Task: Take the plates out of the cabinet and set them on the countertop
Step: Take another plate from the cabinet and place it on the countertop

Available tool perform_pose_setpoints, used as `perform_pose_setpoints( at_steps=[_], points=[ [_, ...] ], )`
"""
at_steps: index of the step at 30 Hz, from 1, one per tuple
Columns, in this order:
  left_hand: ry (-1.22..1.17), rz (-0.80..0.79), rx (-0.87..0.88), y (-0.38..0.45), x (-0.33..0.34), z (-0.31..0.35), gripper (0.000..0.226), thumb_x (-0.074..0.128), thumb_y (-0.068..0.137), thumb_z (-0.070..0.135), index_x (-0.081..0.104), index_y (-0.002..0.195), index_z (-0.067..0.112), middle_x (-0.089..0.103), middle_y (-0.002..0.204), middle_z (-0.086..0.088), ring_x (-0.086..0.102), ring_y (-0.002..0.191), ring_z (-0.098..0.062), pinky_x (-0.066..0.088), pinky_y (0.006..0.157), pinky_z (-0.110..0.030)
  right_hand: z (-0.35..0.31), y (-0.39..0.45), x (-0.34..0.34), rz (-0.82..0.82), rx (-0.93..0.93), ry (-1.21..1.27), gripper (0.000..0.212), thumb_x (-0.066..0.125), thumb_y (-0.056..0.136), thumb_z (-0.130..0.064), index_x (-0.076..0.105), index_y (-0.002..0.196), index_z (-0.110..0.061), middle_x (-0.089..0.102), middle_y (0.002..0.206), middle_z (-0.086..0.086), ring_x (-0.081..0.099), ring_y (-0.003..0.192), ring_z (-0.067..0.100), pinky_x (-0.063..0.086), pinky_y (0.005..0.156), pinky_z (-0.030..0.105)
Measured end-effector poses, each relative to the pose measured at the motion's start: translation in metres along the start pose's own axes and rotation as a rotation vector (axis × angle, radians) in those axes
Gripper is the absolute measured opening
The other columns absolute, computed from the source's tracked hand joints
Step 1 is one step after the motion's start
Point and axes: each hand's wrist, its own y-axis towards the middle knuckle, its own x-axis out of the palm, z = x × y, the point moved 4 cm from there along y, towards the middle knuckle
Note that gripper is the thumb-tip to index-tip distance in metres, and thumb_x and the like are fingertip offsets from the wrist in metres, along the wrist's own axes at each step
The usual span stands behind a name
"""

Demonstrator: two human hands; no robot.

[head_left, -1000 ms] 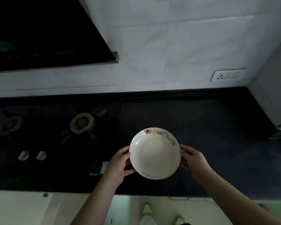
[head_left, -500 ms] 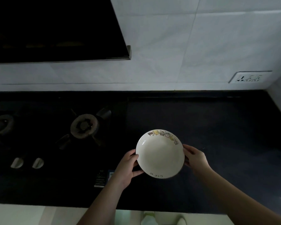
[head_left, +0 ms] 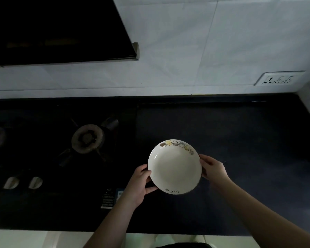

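I see both hands, left hand (head_left: 139, 184) and right hand (head_left: 213, 170), gripping the empty white ceramic plate (head_left: 174, 166) by opposite rims over the black countertop (head_left: 240, 140); it sits slightly farther right than before.

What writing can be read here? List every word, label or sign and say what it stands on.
Plate, near rim: a short dark handwritten-style word, seen upside down, not surely readable.
Plate, far rim: a band of small pictures, no legible words.
Stickers on the front edge of the hob: lines of print, too small to read.
Wall socket: no readable marking.
Left hand and right hand hold the plate by its rim.
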Motion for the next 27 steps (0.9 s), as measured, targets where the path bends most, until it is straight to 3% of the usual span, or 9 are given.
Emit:
perform_pose_setpoints(
  at_steps=[4, 8, 12, 15, 19, 22, 24, 27],
  points=[
    [-0.014, 0.006, -0.015, 0.002, 0.000, -0.003, 0.038, 0.056, 0.097, 0.019, 0.048, 0.134, 0.024, 0.053, 0.130, 0.000, 0.056, 0.120, -0.023, 0.061, 0.079, -0.047, -0.002, 0.004, 0.000, -0.004, 0.008, -0.014, 0.020, 0.056, 0.096, -0.016, 0.070, 0.109, -0.023, 0.073, 0.102, -0.001, 0.070, 0.091, 0.016, 0.057, 0.063, 0.026],
    [0.073, 0.066, 0.042, 0.006, -0.001, -0.001, 0.014, 0.055, 0.097, 0.028, 0.057, 0.110, 0.033, 0.059, 0.121, 0.006, 0.060, 0.106, -0.011, 0.056, 0.077, -0.034, -0.004, 0.003, -0.001, 0.009, 0.044, -0.002, 0.024, 0.049, 0.098, -0.014, 0.065, 0.115, -0.017, 0.071, 0.104, 0.004, 0.068, 0.093, 0.020, 0.055, 0.063, 0.027],
    [0.157, 0.123, 0.126, 0.015, -0.007, 0.005, 0.037, 0.049, 0.100, 0.027, 0.048, 0.136, 0.027, 0.053, 0.128, 0.004, 0.055, 0.111, -0.011, 0.052, 0.080, -0.030, 0.013, -0.008, -0.006, 0.043, 0.157, -0.027, 0.024, 0.051, 0.096, -0.011, 0.059, 0.117, -0.015, 0.071, 0.098, 0.007, 0.069, 0.088, 0.022, 0.058, 0.062, 0.034],
    [0.173, 0.098, 0.133, 0.018, -0.006, 0.007, 0.042, 0.050, 0.099, 0.032, 0.047, 0.140, 0.028, 0.050, 0.131, 0.007, 0.052, 0.119, -0.014, 0.055, 0.076, -0.028, 0.025, -0.018, -0.002, -0.030, 0.209, -0.061, 0.027, 0.063, 0.090, -0.013, 0.058, 0.116, -0.018, 0.072, 0.097, 0.005, 0.070, 0.086, 0.020, 0.059, 0.058, 0.032],
    [0.212, 0.060, 0.103, 0.018, -0.001, 0.007, 0.012, 0.056, 0.094, 0.042, 0.061, 0.103, 0.048, 0.058, 0.115, 0.018, 0.056, 0.104, -0.002, 0.055, 0.063, -0.020, 0.026, -0.017, 0.001, -0.031, 0.205, -0.016, 0.034, 0.065, 0.089, -0.012, 0.058, 0.122, -0.016, 0.071, 0.103, 0.008, 0.069, 0.092, 0.025, 0.060, 0.079, 0.043],
    [0.198, 0.047, 0.098, 0.018, -0.002, 0.008, 0.009, 0.057, 0.091, 0.042, 0.061, 0.093, 0.050, 0.059, 0.109, 0.020, 0.058, 0.101, -0.004, 0.056, 0.063, -0.022, 0.023, -0.016, 0.000, -0.023, 0.193, 0.001, 0.035, 0.064, 0.088, -0.013, 0.058, 0.122, -0.017, 0.074, 0.097, 0.005, 0.071, 0.088, 0.022, 0.060, 0.074, 0.039],
    [0.191, 0.035, 0.095, 0.018, -0.003, 0.009, 0.009, 0.057, 0.093, 0.041, 0.061, 0.098, 0.047, 0.059, 0.107, 0.020, 0.059, 0.098, -0.004, 0.056, 0.061, -0.021, 0.022, -0.016, -0.002, -0.036, 0.188, 0.009, 0.034, 0.063, 0.088, -0.013, 0.059, 0.122, -0.017, 0.075, 0.092, 0.003, 0.073, 0.083, 0.019, 0.060, 0.068, 0.035],
    [0.272, 0.063, 0.131, 0.015, -0.006, 0.015, 0.035, 0.054, 0.096, 0.035, 0.055, 0.130, 0.030, 0.057, 0.112, 0.015, 0.059, 0.096, -0.004, 0.055, 0.064, -0.022, 0.020, -0.017, -0.004, -0.040, 0.158, -0.046, 0.035, 0.059, 0.090, -0.017, 0.057, 0.125, -0.016, 0.074, 0.097, 0.004, 0.070, 0.091, 0.021, 0.058, 0.079, 0.037]
  ],
)
